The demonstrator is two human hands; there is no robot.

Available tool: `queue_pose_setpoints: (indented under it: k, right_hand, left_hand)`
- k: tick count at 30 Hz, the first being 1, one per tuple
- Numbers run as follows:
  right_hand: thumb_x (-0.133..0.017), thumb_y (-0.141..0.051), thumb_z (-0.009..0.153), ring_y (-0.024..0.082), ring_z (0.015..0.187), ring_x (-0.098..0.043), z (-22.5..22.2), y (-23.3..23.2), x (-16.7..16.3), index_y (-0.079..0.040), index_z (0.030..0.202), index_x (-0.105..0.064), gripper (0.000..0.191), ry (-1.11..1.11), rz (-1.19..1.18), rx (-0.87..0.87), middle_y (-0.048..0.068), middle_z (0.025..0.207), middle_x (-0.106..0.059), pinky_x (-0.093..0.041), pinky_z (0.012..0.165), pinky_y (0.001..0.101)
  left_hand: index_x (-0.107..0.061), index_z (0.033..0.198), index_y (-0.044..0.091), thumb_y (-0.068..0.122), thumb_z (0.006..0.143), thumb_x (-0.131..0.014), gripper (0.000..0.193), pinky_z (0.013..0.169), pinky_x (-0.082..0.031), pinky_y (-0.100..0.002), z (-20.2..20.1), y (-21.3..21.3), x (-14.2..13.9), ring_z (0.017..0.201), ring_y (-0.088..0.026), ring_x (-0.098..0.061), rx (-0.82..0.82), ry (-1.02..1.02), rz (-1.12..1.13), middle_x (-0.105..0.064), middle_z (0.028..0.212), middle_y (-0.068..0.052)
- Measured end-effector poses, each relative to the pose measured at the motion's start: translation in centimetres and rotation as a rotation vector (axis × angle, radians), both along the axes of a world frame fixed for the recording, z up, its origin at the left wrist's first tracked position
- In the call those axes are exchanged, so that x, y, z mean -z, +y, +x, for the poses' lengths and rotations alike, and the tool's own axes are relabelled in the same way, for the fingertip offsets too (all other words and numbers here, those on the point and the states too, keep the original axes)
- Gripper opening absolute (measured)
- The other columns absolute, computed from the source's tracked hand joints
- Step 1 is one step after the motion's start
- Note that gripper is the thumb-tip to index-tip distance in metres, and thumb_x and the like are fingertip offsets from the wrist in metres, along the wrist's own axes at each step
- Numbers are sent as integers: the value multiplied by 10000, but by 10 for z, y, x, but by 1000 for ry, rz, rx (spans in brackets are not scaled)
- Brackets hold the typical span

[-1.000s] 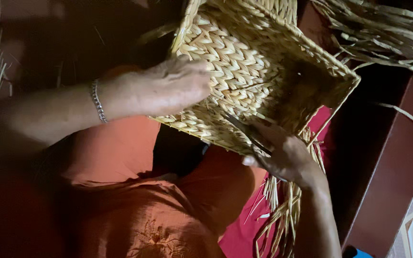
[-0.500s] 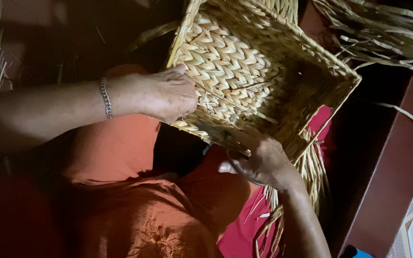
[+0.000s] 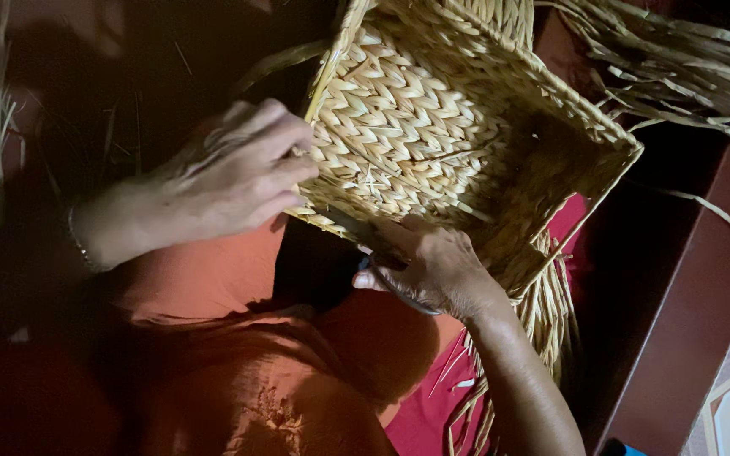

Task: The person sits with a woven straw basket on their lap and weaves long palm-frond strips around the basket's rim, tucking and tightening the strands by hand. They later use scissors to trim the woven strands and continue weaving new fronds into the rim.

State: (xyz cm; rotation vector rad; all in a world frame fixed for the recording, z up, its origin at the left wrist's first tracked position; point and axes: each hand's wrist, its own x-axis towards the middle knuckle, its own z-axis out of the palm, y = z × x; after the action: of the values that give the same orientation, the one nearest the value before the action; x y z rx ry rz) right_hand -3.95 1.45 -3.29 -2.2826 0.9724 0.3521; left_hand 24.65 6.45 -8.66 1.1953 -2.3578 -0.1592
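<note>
Left hand (image 3: pixel 238 173) now nearer basket (image 3: pixel 433 127) rim

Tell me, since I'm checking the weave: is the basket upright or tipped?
Tipped. The woven basket lies on its side, its opening toward the right, with the left hand on its rim and the right hand under its lower edge.

Square woven straw basket (image 3: pixel 433 143), tan herringbone weave, tipped on its side over the lap, loose strands trailing.

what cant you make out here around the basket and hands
- Head view: the tool in the right hand is mostly hidden by its fingers.
- Basket: top cut off by the frame edge.
- Left hand: fingertips hidden against the basket wall.
- Loose straw: runs off frame.
</note>
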Motion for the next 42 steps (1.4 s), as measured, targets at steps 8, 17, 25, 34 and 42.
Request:
queue_pose_setpoints:
  k: [8,17,25,34,42]
  right_hand:
    - [-684,-541,827,328,819,-729,18,3,-15,-358,1431,-587,638,186,122,82,109,949,-757,-564,796,477]
    - [-631,-435,934,338,694,-721,6,7,3,-221,1316,-636,438,-31,-3,-70,123,818,-748,-546,656,503]
    - [-576,-565,939,334,701,-718,9,8,-2,-246,1435,-506,594,142,-20,-83,130,773,-721,-563,697,493]
    - [-519,-696,899,365,817,-703,23,7,-8,-251,1428,-474,692,199,-45,-80,166,919,-712,-535,776,527]
    - [-534,-530,989,365,677,-708,17,5,4,-133,1269,-563,487,239,-12,-155,161,680,-693,-540,716,510]
  left_hand:
    - [-691,1230,10,337,592,-928,754,924,-478,-503,5,16,14,1029,-291,-519,-99,45,72,-478,1206,-151]
    - [-710,1060,-15,102,645,-910,475,937,-509,-454,2,14,31,1199,-349,-491,26,384,251,-449,1258,-210]
    - [-743,974,-24,29,697,-866,307,1047,-520,-475,0,16,31,1326,-408,-467,61,489,275,-430,1391,-264]
    - [-749,973,-49,43,688,-879,327,1019,-503,-487,-1,17,32,1318,-420,-466,44,475,266,-426,1404,-275]
    - [-739,967,-27,49,675,-885,335,989,-484,-472,-1,16,37,1285,-383,-472,51,510,252,-435,1359,-231]
